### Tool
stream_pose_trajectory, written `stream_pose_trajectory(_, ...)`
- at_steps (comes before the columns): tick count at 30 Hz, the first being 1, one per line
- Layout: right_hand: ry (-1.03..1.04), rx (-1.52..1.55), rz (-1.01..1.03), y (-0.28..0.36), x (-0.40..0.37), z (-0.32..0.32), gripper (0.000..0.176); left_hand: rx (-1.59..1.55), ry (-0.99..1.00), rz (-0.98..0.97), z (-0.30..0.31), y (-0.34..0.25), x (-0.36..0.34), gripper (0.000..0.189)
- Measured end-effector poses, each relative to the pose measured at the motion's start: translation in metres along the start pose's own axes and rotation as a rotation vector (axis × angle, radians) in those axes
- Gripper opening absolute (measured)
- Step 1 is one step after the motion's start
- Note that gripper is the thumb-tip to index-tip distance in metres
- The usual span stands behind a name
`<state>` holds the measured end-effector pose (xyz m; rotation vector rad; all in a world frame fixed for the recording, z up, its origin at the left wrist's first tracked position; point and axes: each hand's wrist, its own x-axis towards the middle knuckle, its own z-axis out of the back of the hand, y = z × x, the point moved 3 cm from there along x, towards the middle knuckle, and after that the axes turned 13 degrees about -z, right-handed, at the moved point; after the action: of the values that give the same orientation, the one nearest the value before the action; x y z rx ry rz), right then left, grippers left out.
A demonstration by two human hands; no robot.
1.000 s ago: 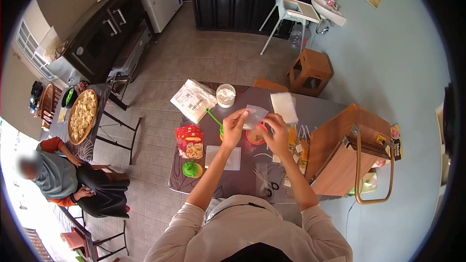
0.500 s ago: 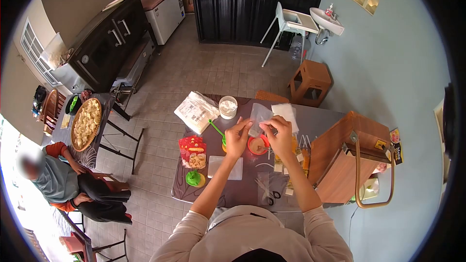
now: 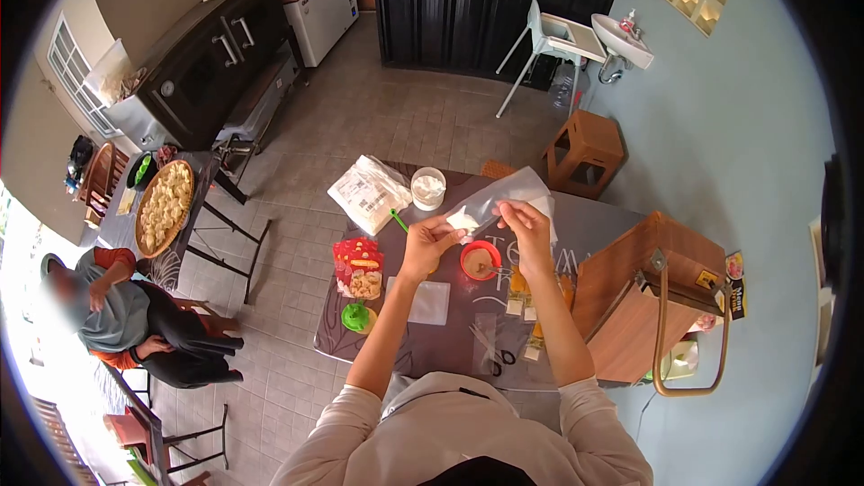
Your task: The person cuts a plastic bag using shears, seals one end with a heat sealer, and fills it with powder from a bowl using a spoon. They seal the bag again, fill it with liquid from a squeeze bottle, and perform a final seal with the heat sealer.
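A clear plastic bag (image 3: 513, 187) is stretched above the table between my two hands, with a small white lump (image 3: 463, 220) at its left end. My left hand (image 3: 430, 245) pinches the bag by that white end. The fingers of my right hand (image 3: 529, 227) grip its lower right edge. Below them is a red bowl (image 3: 465, 271) of light brown powder. A tub (image 3: 427, 202) with white contents stands beyond my left hand, beside a green handle (image 3: 398, 220). A pile of clear plastic bags (image 3: 429, 302) lies near my left forearm.
Red packets (image 3: 357, 268), a green-topped container (image 3: 357, 317) and a white package (image 3: 368, 198) line the table's left side. Black-handled scissors (image 3: 500, 362) and several yellow packs (image 3: 516, 292) lie nearer me. A wooden cabinet (image 3: 630, 306) stands right. A seated person (image 3: 121, 306) is at left.
The bag has turned from hanging upright to stretching up and right, and its white contents now show beside my left hand. The seated person has raised a hand toward the chest.
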<state>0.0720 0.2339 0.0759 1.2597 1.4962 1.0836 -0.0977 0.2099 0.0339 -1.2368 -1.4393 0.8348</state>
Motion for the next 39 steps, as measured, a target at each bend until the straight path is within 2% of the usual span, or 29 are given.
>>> stream_pose_trajectory(4,0.006,-0.061,-0.023,0.003,0.0,0.007,0.014,-0.116,-0.064,-0.131,-0.01,0.006,0.0,0.034)
stream_pose_trajectory(6,0.013,-0.132,-0.002,0.0,0.003,0.008,0.02,-0.144,-0.014,0.009,-0.007,0.02,-0.002,0.046)
stream_pose_trajectory(7,0.001,-0.153,0.02,0.0,0.004,0.008,0.018,-0.145,-0.022,0.015,-0.008,0.023,-0.004,0.046)
stream_pose_trajectory(8,0.002,-0.155,0.013,0.002,0.007,0.007,0.018,-0.152,-0.032,-0.095,-0.009,0.022,-0.006,0.051)
stream_pose_trajectory(9,-0.009,-0.314,0.087,0.006,0.008,0.005,0.017,-0.157,-0.041,-0.202,-0.007,0.019,-0.007,0.057)
stream_pose_trajectory(10,-0.02,-0.47,0.163,0.007,0.011,0.001,0.016,-0.156,-0.043,-0.195,-0.001,0.019,-0.008,0.057)
stream_pose_trajectory(11,-0.042,-0.515,0.346,0.009,0.013,-0.007,0.012,-0.109,-0.038,-0.191,0.007,0.017,-0.006,0.063)
stream_pose_trajectory(12,-0.05,-0.509,0.344,0.009,0.015,-0.012,0.012,-0.062,-0.029,-0.187,0.014,0.013,-0.003,0.069)
stream_pose_trajectory(13,-0.03,-0.674,0.406,0.012,0.016,-0.021,0.011,-0.06,-0.02,-0.183,0.018,0.01,0.003,0.069)
stream_pose_trajectory(15,-0.062,-0.957,0.579,0.01,0.015,-0.038,0.009,-0.042,-0.049,-0.292,0.026,0.003,0.016,0.052)
stream_pose_trajectory(16,-0.068,-0.955,0.577,0.006,0.017,-0.046,0.009,-0.041,-0.043,-0.289,0.034,0.008,0.022,0.052)
stream_pose_trajectory(18,-0.027,-1.008,0.615,-0.003,0.021,-0.062,0.013,0.243,0.088,-0.174,0.049,0.02,0.032,0.029)
stream_pose_trajectory(20,-0.026,-1.055,0.584,-0.011,0.028,-0.069,0.013,0.276,0.029,-0.18,0.061,0.02,0.034,0.024)
stream_pose_trajectory(22,0.105,-0.875,0.326,-0.034,0.043,-0.068,0.013,0.34,-0.106,-0.195,0.075,0.017,0.031,0.015)
stream_pose_trajectory(23,0.132,-0.859,0.265,-0.042,0.05,-0.066,0.015,0.301,-0.144,-0.254,0.087,0.021,0.031,0.013)
stream_pose_trajectory(24,0.127,-0.858,0.263,-0.053,0.06,-0.064,0.015,0.128,-0.217,-0.217,0.097,0.023,0.029,0.011)
stream_pose_trajectory(26,-0.12,-0.863,0.346,-0.087,0.083,-0.053,0.024,0.143,-0.272,-0.128,0.119,0.024,0.026,0.009)
stream_pose_trajectory(27,-0.123,-0.862,0.344,-0.106,0.095,-0.049,0.024,0.144,-0.269,-0.126,0.129,0.025,0.025,0.009)
stream_pose_trajectory(29,-0.369,-0.738,0.192,-0.147,0.118,-0.033,0.03,0.202,-0.23,-0.104,0.147,0.028,0.025,0.013)
stream_pose_trajectory(30,-0.37,-0.736,0.191,-0.163,0.128,-0.032,0.03,0.204,-0.229,-0.102,0.153,0.032,0.025,0.013)
stream_pose_trajectory(32,-0.344,-0.576,-0.078,-0.192,0.149,-0.027,0.032,0.111,-0.238,-0.059,0.161,0.042,0.026,0.01)
stream_pose_trajectory(33,-0.343,-0.578,-0.079,-0.196,0.155,-0.028,0.032,0.149,-0.237,-0.015,0.164,0.043,0.024,0.01)
stream_pose_trajectory(35,-0.213,-0.583,0.011,-0.204,0.168,-0.033,0.028,0.097,-0.268,-0.02,0.165,0.046,0.023,0.011)
stream_pose_trajectory(39,-0.162,-0.639,0.097,-0.218,0.181,-0.034,0.023,0.081,-0.334,-0.013,0.167,0.046,0.017,0.012)
